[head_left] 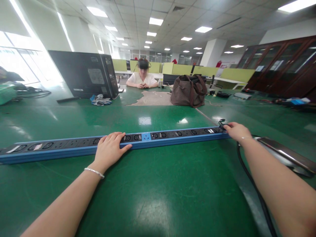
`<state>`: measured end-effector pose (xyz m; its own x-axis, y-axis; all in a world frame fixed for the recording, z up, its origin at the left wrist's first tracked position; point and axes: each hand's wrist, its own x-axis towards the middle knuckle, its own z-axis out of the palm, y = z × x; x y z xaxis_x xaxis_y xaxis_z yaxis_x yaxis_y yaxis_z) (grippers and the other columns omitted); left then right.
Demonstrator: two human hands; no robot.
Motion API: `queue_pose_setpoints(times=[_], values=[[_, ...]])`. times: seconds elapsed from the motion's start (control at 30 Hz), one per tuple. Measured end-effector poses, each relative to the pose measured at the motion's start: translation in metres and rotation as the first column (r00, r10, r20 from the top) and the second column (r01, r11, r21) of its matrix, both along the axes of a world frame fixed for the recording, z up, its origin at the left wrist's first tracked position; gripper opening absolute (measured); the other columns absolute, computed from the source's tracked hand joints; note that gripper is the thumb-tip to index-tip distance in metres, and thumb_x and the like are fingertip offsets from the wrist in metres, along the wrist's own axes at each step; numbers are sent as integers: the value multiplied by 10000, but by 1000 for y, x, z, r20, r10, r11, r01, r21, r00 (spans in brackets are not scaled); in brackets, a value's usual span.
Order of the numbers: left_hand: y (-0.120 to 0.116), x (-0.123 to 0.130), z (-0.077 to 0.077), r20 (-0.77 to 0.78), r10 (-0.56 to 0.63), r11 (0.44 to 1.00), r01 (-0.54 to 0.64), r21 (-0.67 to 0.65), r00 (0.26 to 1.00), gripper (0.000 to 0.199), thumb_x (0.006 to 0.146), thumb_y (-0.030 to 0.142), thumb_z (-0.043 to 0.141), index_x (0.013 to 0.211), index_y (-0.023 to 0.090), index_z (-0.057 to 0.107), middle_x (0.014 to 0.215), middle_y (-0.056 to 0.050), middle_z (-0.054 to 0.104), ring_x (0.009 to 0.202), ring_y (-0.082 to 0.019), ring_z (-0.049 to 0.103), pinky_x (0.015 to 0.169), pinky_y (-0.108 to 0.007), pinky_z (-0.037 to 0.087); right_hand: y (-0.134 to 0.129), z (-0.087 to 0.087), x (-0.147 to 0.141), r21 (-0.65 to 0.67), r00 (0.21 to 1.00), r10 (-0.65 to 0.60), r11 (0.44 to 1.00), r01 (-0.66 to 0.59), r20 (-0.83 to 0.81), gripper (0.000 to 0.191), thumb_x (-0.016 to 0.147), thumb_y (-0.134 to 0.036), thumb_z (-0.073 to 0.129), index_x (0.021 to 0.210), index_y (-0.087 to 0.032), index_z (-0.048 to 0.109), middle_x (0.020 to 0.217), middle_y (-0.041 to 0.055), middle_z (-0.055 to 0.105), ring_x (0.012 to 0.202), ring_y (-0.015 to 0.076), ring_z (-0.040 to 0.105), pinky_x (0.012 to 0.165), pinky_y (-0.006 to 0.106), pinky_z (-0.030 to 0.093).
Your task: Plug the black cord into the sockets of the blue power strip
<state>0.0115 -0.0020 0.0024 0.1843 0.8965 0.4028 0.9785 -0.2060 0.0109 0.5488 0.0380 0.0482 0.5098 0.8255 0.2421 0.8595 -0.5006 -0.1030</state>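
A long blue power strip with black sockets and one blue socket lies across the green table. My left hand is laid over its middle, the thumb on the near side and the fingers reaching across the top. At the strip's right end, my right hand pinches a small black plug, with the fingertips closed around it. Whether the plug sits fully in a socket cannot be made out. A thick black cable runs beneath my right forearm. Beside that forearm lies a shiny metallic, elongated object.
A black computer case stands at the far left, with grey-blue work gloves at its foot. A brown bag sits at the back. Across the table, a person sits with hands together. Cables and small items lie along both sides.
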Motion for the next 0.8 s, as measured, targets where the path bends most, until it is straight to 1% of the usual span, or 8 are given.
queue_pose_setpoints(times=[0.13,0.3,0.53,0.7,0.8], values=[[0,0,0,-8,4,1000,-4,-3,1000,566,816,582,398,1223,207,514,1254,-83,558,1138,-258,494,976,-419,309,0,3,0,-57,998,-28,998,25,-50,429,847,-416,421,1148,-165,593,1079,125,645,944,234,589,761,300,430],[0,0,0,-5,4,1000,-4,0,1000,566,812,580,407,1219,203,519,1251,-78,560,1135,-259,499,979,-425,311,1,-1,-1,-72,997,-20,997,15,-73,445,847,-423,418,1176,-165,572,1050,103,655,951,231,582,785,305,423],[0,-1,0,-1,6,1000,-6,-11,1000,571,811,575,403,1228,203,518,1254,-83,559,1145,-264,495,977,-426,317,1,-5,-5,-53,997,-24,998,20,-67,434,817,-410,466,1149,-162,593,1125,126,624,988,240,573,821,316,421],[0,0,1,-9,8,1000,-8,-18,1000,572,813,573,402,1230,198,515,1263,-88,552,1145,-266,493,984,-433,313,-2,-8,-6,-21,995,-46,999,44,-85,451,814,-427,461,1163,-173,589,1141,120,620,1001,244,570,822,317,425],[0,0,1,-10,7,1000,-7,-19,1000,568,814,573,400,1227,201,516,1258,-90,555,1142,-267,494,983,-433,313,-4,-12,-4,21,992,-46,999,49,-120,459,804,-438,472,1160,-176,594,1112,118,632,972,236,579,796,305,435]])
